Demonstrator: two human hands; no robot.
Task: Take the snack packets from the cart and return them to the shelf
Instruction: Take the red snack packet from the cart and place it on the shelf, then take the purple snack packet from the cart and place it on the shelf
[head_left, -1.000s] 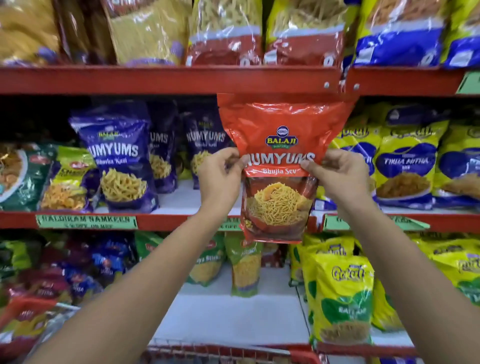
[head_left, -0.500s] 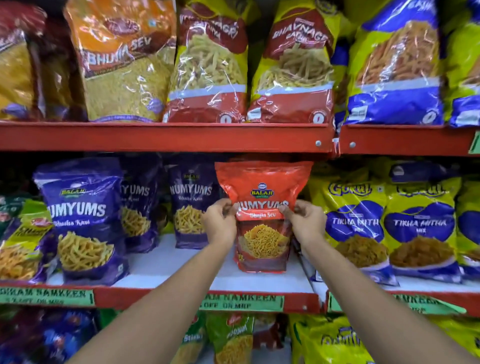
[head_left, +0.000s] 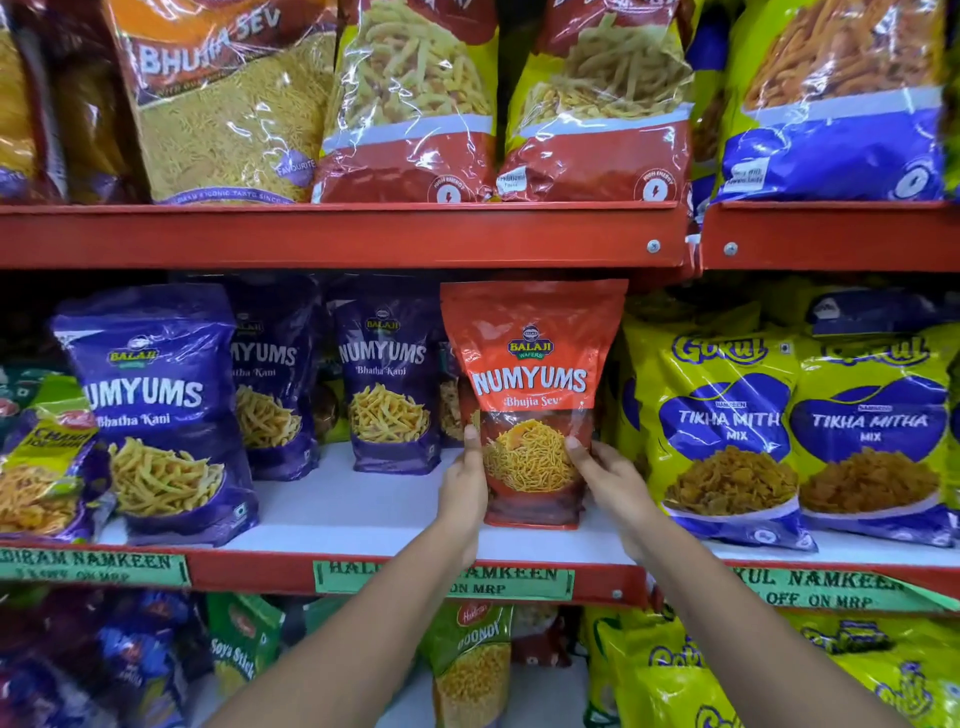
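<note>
Packet (head_left: 532, 395) upright on middle shelf (head_left: 363, 514), between purple packs (head_left: 387, 379) and yellow ones (head_left: 727, 431). Left hand (head_left: 462, 488), right hand (head_left: 605, 475) clasp its lower sides. Looks light, crinkly, slick; hold low.

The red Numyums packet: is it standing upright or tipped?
Upright: the red Numyums packet stands on its base on the shelf, logo level.

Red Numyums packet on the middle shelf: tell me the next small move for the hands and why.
Probably let go with both hands and draw them back. The red Numyums packet stands upright with its base on the white shelf board, between the purple Numyums packets and the yellow Gokul packets. The left hand and right hand only steady its lower sides.
</note>
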